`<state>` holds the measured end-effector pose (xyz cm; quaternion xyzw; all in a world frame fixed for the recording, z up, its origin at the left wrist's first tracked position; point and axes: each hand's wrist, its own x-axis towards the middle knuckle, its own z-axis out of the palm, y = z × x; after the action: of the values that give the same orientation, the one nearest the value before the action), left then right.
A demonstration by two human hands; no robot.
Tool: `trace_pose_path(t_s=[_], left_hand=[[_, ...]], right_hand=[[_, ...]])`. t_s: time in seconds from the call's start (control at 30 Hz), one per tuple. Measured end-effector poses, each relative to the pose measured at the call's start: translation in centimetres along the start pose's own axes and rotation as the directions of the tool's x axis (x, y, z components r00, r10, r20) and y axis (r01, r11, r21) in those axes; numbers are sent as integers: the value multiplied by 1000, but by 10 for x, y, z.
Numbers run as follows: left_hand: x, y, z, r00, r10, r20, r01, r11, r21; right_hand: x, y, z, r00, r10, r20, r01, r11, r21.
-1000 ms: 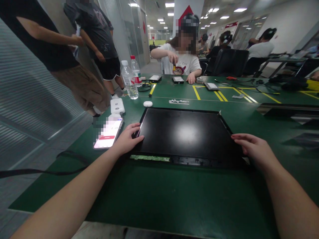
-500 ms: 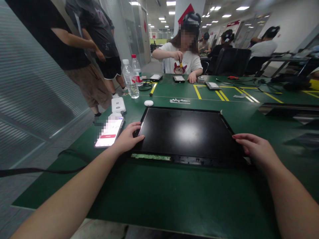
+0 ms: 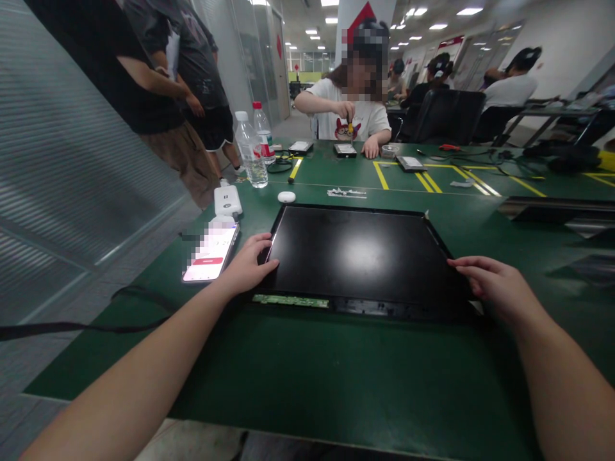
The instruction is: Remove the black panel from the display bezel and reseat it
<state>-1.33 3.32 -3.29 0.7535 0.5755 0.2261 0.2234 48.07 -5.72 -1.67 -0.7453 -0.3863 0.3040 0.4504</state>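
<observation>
Slippage is possibly threatening this LCD panel (image 3: 355, 253): my left hand (image 3: 248, 262) is lying spread on one edge, my right hand (image 3: 494, 282) only touching the other with bunched fingertips.

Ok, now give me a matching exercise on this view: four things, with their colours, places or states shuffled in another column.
1. panel
2. circuit strip
3. phone
4. red-capped bottle

A. screen lit
B. behind the white-capped bottle
C. green, along the panel's near edge
D. black, between left hand and right hand

Pairs: 1-D, 2-C, 3-A, 4-B
</observation>
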Motion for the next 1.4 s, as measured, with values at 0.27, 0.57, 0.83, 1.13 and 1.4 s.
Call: trace_pose_path(t_s=[0.27,0.57,0.83,1.13,1.4], left_hand=[[2,0,2,999,48,-8,-47,998,39],[2,1,0,999,-37,-26,35,997,-72],[2,-2,-2,999,-40,-37,36,994,-105],[-5,8,3,990,126,-59,-121,989,84],[-4,2,-19,954,269,136,-289,944,161]], right_hand=[[-1,-3,2,1000,2,-17,-2,999,-41],[0,0,1,1000,-4,-11,3,1000,-27],[-1,-2,1,1000,9,-15,-9,1000,-12],[-8,-13,4,999,12,-30,-14,998,-58],[-10,-14,5,998,-40,-44,33,990,-134]])
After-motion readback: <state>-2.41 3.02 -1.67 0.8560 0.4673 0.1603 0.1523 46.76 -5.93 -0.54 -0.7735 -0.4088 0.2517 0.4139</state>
